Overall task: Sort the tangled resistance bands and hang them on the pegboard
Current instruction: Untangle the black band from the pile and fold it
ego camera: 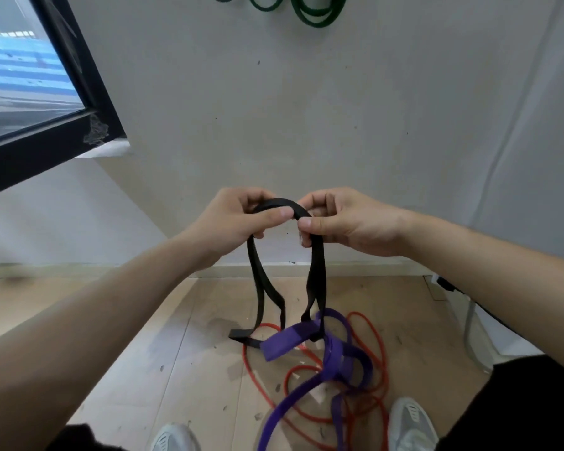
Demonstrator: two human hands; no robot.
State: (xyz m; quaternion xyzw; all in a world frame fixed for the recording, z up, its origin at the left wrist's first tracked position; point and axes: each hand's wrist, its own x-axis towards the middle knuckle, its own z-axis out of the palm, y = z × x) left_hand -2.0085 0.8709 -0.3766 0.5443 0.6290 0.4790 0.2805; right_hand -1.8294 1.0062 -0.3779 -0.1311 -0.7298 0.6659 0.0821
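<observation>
Between our two raised hands arches the black band (pixel 282 204): left hand (pixel 238 219) and right hand (pixel 342 219) each pinch it near the top, thumbs forward. Its ends hang to the floor (pixel 183 369), among the purple band (pixel 334 356) and red band (pixel 368 340).

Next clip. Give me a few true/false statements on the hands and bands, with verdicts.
1. The left hand and right hand both grip the black band. True.
2. The red band is in the right hand. False: it lies on the floor.
3. The purple band lies over the red band. True.
4. The green bands lie on the floor. False: they hang on the wall.
</observation>
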